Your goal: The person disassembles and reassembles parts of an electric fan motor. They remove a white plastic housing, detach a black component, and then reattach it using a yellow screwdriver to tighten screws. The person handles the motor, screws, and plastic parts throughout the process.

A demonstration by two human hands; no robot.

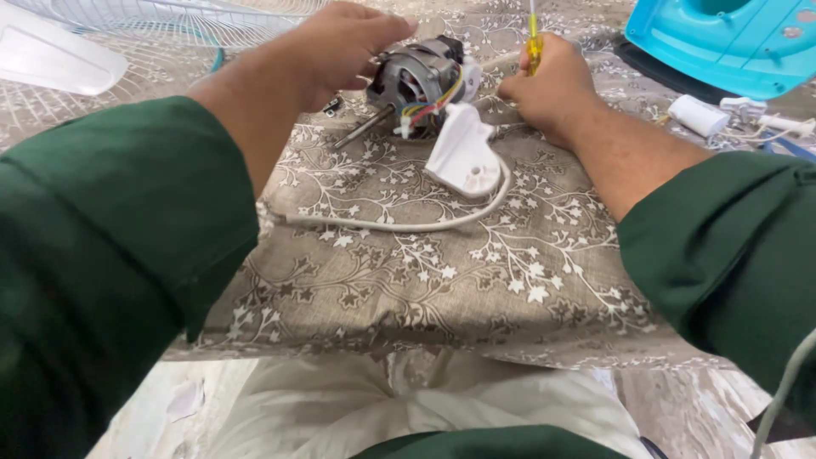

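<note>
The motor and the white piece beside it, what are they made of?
The motor looks like grey, dull-shiny metal, with a bare steel-looking shaft sticking out. The white piece seems to be smooth moulded plastic, slightly glossy. The left hand steadies the motor.

Home repair spot: floral cloth (pixel 442 263), fan motor (pixel 416 81).

No packages, labels, signs or screens are visible in the head view. No printed tag or sticker can be made out on any object on the patterned cloth (pixel 442 272).
</note>
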